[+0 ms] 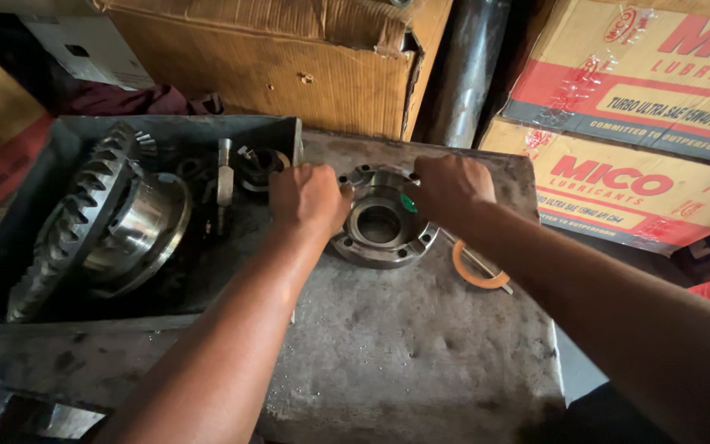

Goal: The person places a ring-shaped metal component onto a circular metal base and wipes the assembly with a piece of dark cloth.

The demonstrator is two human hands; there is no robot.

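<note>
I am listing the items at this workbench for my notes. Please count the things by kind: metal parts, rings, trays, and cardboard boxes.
Round metal flange housing, held by left hand and right hand: 1
Large toothed ring gear: 1
Orange flat ring: 1
Grey metal tray: 1
Cardboard boxes in clear view: 3
Total: 7

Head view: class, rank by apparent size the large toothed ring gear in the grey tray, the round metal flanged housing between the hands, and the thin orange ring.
1. Large toothed ring gear
2. Round metal flanged housing
3. Thin orange ring
</note>
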